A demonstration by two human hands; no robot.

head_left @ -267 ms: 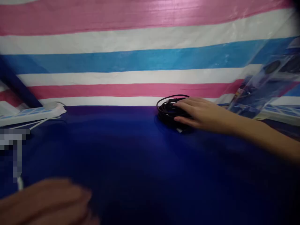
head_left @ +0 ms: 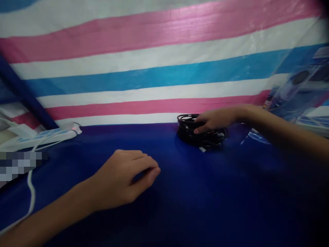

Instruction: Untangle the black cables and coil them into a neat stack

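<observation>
My right hand [head_left: 216, 119] is at the pile of coiled black cables [head_left: 205, 140] near the back of the blue table. Its thumb and fingers close around an upper part of the pile, and the hand hides some of the loops. A light-coloured cable plug [head_left: 203, 149] pokes out at the pile's front. My left hand [head_left: 132, 175] hovers above the middle of the table, apart from the cables. Its fingers are curled and the thumb tip meets the index finger. Nothing shows between them.
On the left lie a white power strip [head_left: 43, 137] and a white cord [head_left: 31, 188], beside a pixelated patch. A striped sheet [head_left: 144, 77] hangs behind the blue tabletop [head_left: 195, 206]. Clear plastic packaging [head_left: 293, 92] stands at the right, behind my right forearm.
My left hand has come up and rightward from the lower left corner toward the middle. My right hand stays at the cables, its fingers now more curled. The view has shifted slightly.
</observation>
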